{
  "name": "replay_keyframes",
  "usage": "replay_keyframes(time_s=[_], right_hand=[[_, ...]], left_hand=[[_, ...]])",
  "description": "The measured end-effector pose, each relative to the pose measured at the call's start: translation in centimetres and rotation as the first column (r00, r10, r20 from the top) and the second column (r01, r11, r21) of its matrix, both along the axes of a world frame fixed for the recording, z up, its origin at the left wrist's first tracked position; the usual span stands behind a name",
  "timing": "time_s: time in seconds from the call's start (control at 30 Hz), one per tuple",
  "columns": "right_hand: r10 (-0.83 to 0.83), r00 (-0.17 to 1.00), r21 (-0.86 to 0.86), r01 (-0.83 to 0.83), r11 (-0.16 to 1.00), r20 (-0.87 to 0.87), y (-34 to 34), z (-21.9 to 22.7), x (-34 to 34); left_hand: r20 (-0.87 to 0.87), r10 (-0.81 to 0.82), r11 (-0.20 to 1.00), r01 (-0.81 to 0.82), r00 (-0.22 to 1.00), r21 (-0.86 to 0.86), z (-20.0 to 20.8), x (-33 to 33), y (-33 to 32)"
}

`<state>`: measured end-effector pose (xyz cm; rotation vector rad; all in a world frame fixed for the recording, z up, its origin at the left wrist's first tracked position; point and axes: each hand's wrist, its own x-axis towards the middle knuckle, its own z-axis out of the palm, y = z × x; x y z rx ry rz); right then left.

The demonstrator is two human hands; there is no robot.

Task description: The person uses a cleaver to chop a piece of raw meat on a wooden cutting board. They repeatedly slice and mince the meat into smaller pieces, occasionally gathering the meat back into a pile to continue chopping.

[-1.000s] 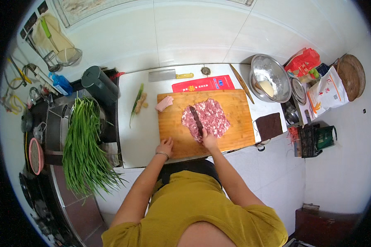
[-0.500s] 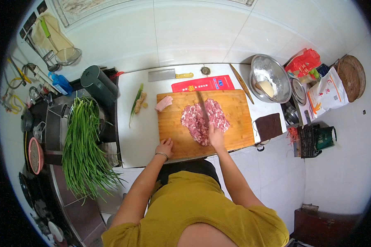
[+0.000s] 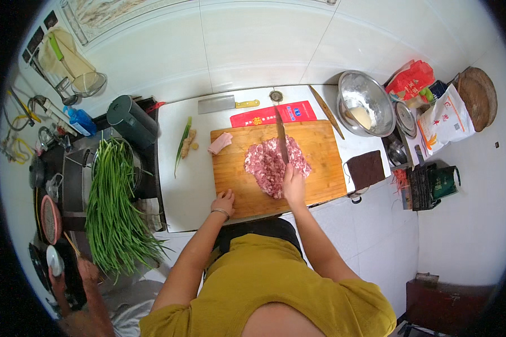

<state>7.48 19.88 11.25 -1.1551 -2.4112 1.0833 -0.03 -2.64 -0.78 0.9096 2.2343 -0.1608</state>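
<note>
My right hand (image 3: 294, 184) grips a kitchen knife (image 3: 282, 137) by its handle. The blade points away from me over a spread mound of chopped raw meat (image 3: 264, 163). Beneath the meat is a wooden cutting board (image 3: 323, 180). At the board's near left corner, my left hand (image 3: 224, 203) rests with its fingers stretched on the wood, holding nothing. A pale pink slab of meat or fat (image 3: 220, 143) lies uncut near the board's far left corner.
Behind the board lie a yellow-handled cleaver (image 3: 216, 104) and a red packet (image 3: 270, 115). Ginger (image 3: 189, 140) and a scallion (image 3: 181, 151) are to its left. A steel bowl (image 3: 371, 92) stands right. Chives (image 3: 115, 219) overhang the sink. Another person's hands (image 3: 87, 272) are at lower left.
The knife has shifted slightly right across the meat, its blade now showing more clearly. Another person's hands and a white bowl-like object have come into view at the lower left. My left hand stays put.
</note>
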Motion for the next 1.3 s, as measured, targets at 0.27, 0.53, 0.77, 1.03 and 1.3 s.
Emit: replay_keyframes(time_s=[0.27,0.53,0.77,1.03,1.3], right_hand=[[0.089,0.979,-0.088,-0.074,0.993,0.183,0.9,0.5,-0.2],[0.020,0.998,0.057,-0.023,0.998,0.057,0.3,-9.3,1.8],[-0.018,0.996,-0.017,0.017,1.000,-0.092,2.5,0.5,0.9],[0.047,0.978,-0.045,-0.039,0.998,0.202,4.1,-2.8,1.4],[-0.047,0.971,0.079,0.029,0.996,0.234,3.2,-8.2,2.5]], left_hand=[[0.045,0.058,0.998,-0.060,0.997,0.022,1.5,0.5,0.0],[0.007,0.062,0.997,-0.062,0.998,0.033,1.7,0.3,0.4],[0.007,0.060,0.998,-0.060,0.998,0.023,1.4,0.3,0.3],[0.030,0.076,0.996,-0.077,0.997,0.051,1.3,0.2,0.2],[0.031,0.069,0.997,-0.068,0.997,-0.029,2.7,0.4,1.1]])
